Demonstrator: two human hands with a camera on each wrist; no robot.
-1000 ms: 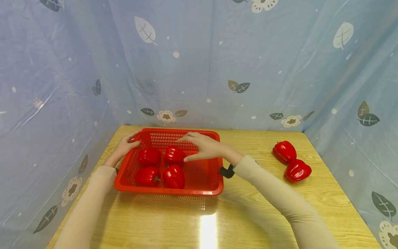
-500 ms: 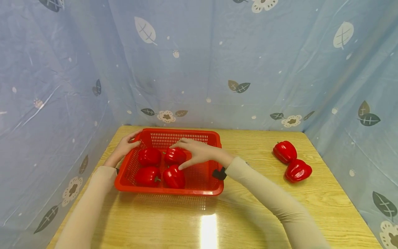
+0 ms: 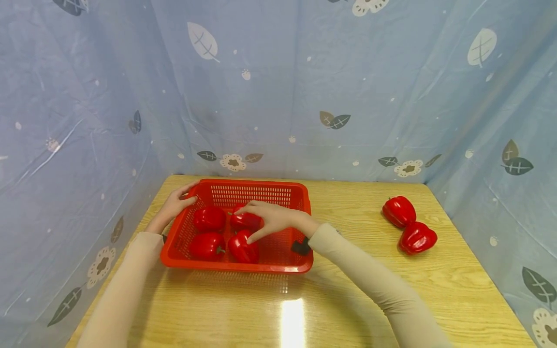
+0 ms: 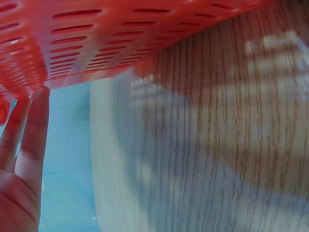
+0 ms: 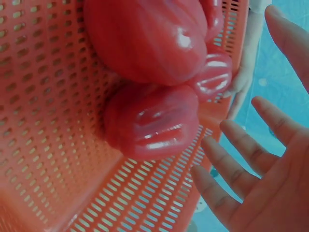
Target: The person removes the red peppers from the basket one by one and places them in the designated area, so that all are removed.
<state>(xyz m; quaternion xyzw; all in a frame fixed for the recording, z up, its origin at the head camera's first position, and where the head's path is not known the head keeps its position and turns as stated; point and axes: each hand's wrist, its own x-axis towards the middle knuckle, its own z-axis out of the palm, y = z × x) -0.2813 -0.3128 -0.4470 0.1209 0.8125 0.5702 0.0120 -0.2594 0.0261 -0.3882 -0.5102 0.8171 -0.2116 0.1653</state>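
A red plastic basket [image 3: 239,268] with slotted walls holds several red bell peppers, grouped in its left and middle part. The left hand [image 3: 174,204] holds the basket's left rim near the back corner, thumb over the rim. In the left wrist view its fingers [image 4: 38,125] lie along the outer wall. Above the basket hovers the right hand [image 3: 274,218], fingers spread and nothing held. Below it are the back-middle bell pepper [image 3: 249,221] and the front-middle bell pepper [image 3: 241,250]. In the right wrist view a gap separates the fingers from the nearest bell pepper [image 5: 154,123].
Two more red bell peppers [image 3: 408,226] lie touching each other on the wooden table [image 3: 357,203], right of the basket. A blue patterned curtain [image 3: 278,96] hangs behind the table and along both sides. Inside, the basket's right part shows bare floor.
The right hand has moved left and slightly down, from the back-middle of the basket to over the two middle bell peppers. The left hand, basket and peppers have stayed put.
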